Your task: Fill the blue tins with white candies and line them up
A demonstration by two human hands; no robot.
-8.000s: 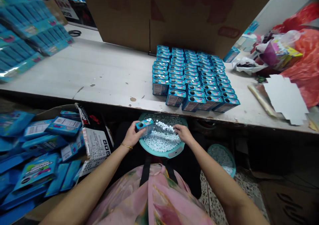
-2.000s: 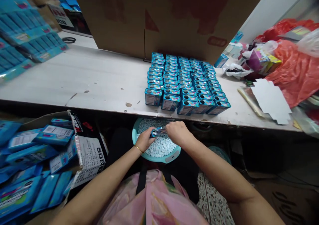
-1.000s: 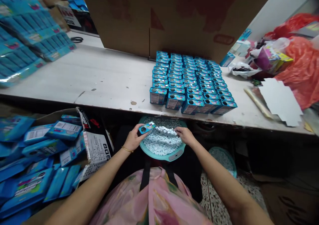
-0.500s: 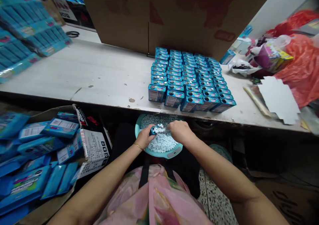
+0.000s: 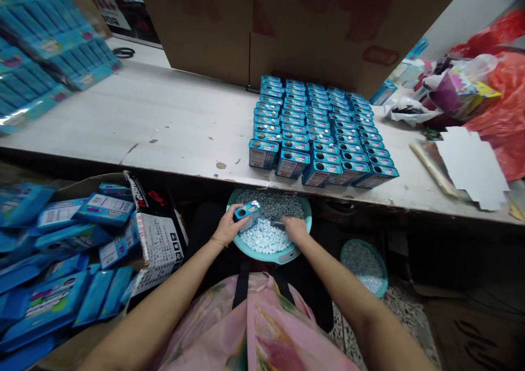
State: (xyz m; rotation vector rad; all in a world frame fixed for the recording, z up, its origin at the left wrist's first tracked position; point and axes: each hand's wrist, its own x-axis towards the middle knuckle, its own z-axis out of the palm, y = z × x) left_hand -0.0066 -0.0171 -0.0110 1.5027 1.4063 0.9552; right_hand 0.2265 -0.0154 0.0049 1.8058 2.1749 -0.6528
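My left hand [image 5: 228, 226] grips a small blue box [image 5: 246, 211] tilted over the basin, its dark round opening facing up and a few white pieces at one end of its top. A turquoise basin [image 5: 287, 257] between my knees holds a mass of small white pellets [image 5: 266, 237]. My right hand [image 5: 295, 230] is closed on the handle of a small greyish scoop [image 5: 278, 224], which lies low among the pellets. The scoop's far end is hard to make out.
Rows of upright blue boxes [image 5: 291, 164] stand on the white table [image 5: 180, 125], a big cardboard carton [image 5: 307, 26] behind them. At left, an open carton [image 5: 159, 239] holds more blue packs. A second basin [image 5: 384, 283] with pellets sits on the floor.
The scoop, earlier heaped with white pellets at the box's mouth, has gone down into the basin with my right hand. My left hand has moved slightly left and up with the box.
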